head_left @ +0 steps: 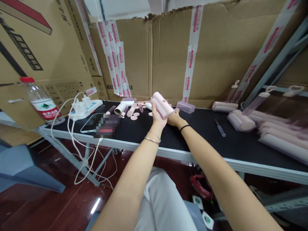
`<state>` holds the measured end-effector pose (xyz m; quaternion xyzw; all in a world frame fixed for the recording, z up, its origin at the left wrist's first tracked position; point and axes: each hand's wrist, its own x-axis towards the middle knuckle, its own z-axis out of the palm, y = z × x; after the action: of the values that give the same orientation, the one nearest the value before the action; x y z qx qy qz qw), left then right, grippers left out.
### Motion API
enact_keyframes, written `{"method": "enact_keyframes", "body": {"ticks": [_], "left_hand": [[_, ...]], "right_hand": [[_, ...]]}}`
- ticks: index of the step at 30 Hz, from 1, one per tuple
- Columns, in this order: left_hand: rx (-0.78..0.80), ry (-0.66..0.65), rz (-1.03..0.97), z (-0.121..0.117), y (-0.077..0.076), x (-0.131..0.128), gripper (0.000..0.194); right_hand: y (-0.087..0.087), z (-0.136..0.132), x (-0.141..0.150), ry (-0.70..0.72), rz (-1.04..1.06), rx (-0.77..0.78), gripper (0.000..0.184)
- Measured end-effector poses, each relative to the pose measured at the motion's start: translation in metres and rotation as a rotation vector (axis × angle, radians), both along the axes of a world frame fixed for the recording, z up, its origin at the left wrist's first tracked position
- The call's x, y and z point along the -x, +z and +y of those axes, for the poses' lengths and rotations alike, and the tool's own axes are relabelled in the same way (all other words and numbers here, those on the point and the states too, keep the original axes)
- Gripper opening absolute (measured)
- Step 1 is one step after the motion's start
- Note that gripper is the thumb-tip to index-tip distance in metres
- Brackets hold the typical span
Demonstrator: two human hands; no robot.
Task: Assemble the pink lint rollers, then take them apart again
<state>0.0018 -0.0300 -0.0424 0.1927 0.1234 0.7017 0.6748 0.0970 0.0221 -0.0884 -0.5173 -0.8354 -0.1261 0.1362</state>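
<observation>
A pale pink lint roller [160,103] with a rounded cylinder-shaped body and a small heart-shaped mark is held up over the table. My left hand [158,117] is closed round its near left side. My right hand [175,118] grips its lower right end, with most of the fingers hidden behind it. Just beyond my hands lie loose pink parts [132,110], small oval caps [134,117] and a white paper roll [120,108]. A translucent purple cover [185,106] rests to the right of the held roller.
A small screwdriver [220,128] lies right on the black tabletop [199,138]. Several similar pink rollers [240,120] crowd the right end. At left are a phone [92,123], a power strip [86,109] with dangling white cables and a water bottle [45,102]. Cardboard [170,64] walls the back.
</observation>
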Motion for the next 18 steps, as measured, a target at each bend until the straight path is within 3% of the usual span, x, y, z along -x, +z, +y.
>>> {"method": "enact_keyframes", "body": {"ticks": [3, 7, 10, 12, 14, 18], "left_hand": [[0.030, 0.024, -0.012, 0.001, 0.000, 0.000, 0.048], [0.104, 0.133, -0.059, 0.005, 0.001, 0.002, 0.043], [0.105, 0.205, -0.112, 0.009, -0.001, 0.004, 0.035], [0.099, 0.206, -0.129, 0.012, -0.003, 0.005, 0.034], [0.119, 0.187, -0.110, 0.013, -0.005, 0.005, 0.034], [0.164, 0.158, -0.028, 0.010, -0.002, 0.002, 0.032]], "right_hand": [[0.008, -0.014, -0.012, -0.094, -0.013, 0.062, 0.044], [0.023, -0.026, -0.029, -0.152, 0.157, -0.001, 0.033], [0.031, -0.023, -0.043, -0.186, 0.558, 0.021, 0.033], [0.034, -0.016, -0.050, -0.194, 0.892, 0.015, 0.038], [0.033, -0.007, -0.056, -0.221, 1.097, 0.005, 0.041], [0.019, 0.016, -0.066, -0.248, 0.984, -0.034, 0.045]]}}
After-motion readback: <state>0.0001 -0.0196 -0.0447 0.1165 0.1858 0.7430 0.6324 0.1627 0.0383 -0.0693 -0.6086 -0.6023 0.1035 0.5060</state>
